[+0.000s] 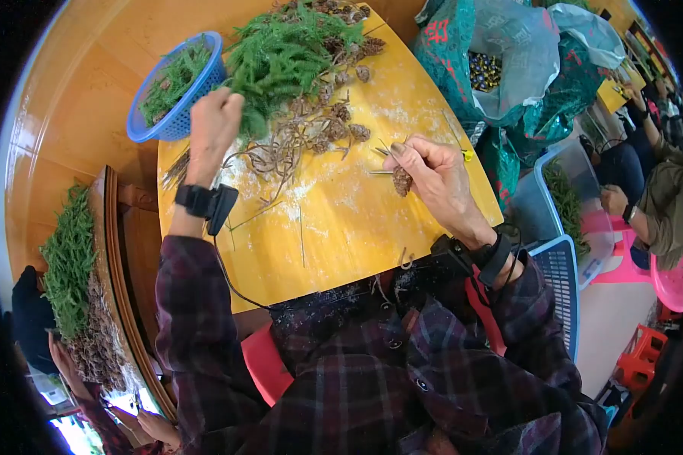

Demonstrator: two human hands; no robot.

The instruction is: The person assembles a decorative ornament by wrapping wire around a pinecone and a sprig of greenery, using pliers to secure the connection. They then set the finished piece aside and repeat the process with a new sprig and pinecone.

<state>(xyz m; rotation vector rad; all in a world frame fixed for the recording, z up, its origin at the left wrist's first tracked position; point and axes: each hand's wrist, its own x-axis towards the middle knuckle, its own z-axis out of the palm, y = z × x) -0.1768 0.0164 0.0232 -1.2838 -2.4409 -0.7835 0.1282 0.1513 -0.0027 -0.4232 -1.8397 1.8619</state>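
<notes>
My right hand [436, 171] is closed above the right part of the yellow tabletop [341, 235]. A brown pine cone [402, 182] hangs from its fingers. Thin metal tips poke out past the thumb, and a bit of yellow shows behind the hand, perhaps the handle of a slim tool. My left hand [216, 125] is at the left edge of a heap of green artificial pine sprigs [288, 57], beside a blue basket. Its fingers are curled and their tips are hidden, so what they pinch cannot be made out. Pine cones [340, 112] and brown twisted stems [277, 155] lie before the heap.
A blue basket [218, 64] of greenery stands at the back left. To the right are green plastic sacks [444, 57] and blue crates [558, 262]. On the left, another table holds sprigs [72, 250] and cones, with another person's hands [155, 428] nearby. Someone sits far right.
</notes>
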